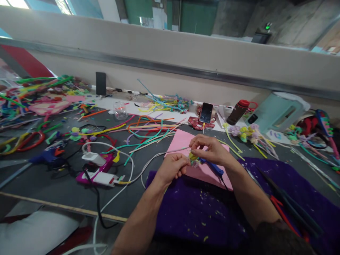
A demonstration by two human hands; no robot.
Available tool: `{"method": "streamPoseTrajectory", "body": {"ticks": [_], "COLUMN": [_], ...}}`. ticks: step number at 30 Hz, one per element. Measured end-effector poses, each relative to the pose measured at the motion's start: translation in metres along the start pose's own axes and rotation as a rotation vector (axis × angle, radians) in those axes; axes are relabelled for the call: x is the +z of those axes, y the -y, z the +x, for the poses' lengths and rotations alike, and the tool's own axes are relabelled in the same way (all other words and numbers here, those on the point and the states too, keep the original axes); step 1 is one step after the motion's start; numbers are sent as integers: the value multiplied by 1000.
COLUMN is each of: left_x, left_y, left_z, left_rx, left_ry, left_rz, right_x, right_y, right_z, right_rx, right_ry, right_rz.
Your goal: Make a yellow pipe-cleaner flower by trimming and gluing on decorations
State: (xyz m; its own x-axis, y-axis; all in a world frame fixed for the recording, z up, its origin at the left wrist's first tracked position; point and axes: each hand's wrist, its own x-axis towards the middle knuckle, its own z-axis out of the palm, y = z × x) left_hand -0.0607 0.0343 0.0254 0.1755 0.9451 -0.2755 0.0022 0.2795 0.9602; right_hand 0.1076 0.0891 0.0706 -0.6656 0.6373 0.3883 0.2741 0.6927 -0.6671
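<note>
My left hand (174, 166) is closed in a pinch at the edge of a small fuzzy yellow piece (192, 156), which looks like pipe cleaner. From above, my right hand (207, 147) pinches the same piece, and the two sets of fingertips almost meet. Fingers cover most of it, so its full shape is hidden. Just below, a few pale bits show by the fingers. Under the right hand, a blue tool (216, 169) with a dark cord lies on a pink sheet (177, 141). A purple cloth (191, 209) with yellow scraps spreads below my hands.
A magenta power strip (107, 163) with chargers and cables lies left, near a blue glue gun (50, 157). Colourful pipe cleaners (148, 129) cover the table's middle. A phone (206, 113), a dark bottle (238, 111) and fuzzy flowers (245, 134) are behind; scissors (287, 202) lie right.
</note>
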Motion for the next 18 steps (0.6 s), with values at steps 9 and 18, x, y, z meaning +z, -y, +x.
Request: {"method": "streamPoseTrajectory", "body": {"ticks": [9,18], "left_x": [1,1], "left_y": [0,-2], "left_z": [0,-1], "left_rx": [26,56], "left_ry": [-13,-41], "left_rz": [-14,-79], "right_x": [2,8], "right_y": [0,1], "right_z": [-1,0], "right_rx": [-11,12], "right_ry": [22,-57], "right_rz": [-43,-64]}}
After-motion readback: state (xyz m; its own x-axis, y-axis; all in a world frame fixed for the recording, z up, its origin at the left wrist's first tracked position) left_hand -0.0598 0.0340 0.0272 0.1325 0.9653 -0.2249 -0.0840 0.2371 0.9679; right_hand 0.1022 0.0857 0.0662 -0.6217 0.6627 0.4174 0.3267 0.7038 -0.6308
